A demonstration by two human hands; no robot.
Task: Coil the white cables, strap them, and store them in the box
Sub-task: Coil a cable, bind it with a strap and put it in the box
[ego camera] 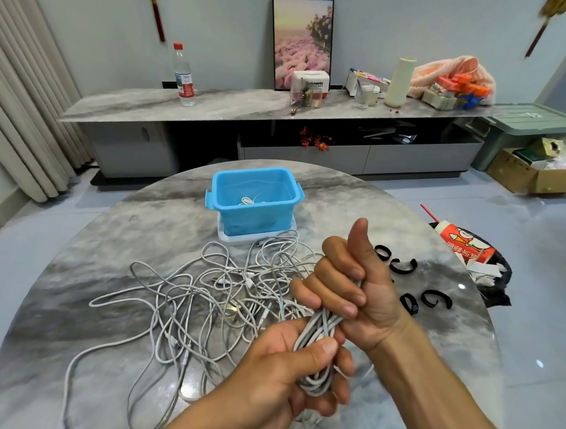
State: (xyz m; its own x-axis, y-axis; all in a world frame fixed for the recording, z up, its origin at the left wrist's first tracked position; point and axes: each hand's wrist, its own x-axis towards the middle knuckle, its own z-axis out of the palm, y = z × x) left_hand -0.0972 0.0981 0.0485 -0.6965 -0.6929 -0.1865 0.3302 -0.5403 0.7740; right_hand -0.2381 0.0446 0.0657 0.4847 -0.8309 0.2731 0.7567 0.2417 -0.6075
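Coiled white cable bundle [320, 342] — in front of the blue box [254, 201], gripped at its lower end by left hand [287, 373], fingers and thumb curled round; upper end wrapped by right hand [353, 282], thumb raised. Probably light, limp, springy — best held mid-bundle. Loose cables [190, 301] left of it; black straps [411, 284] right.
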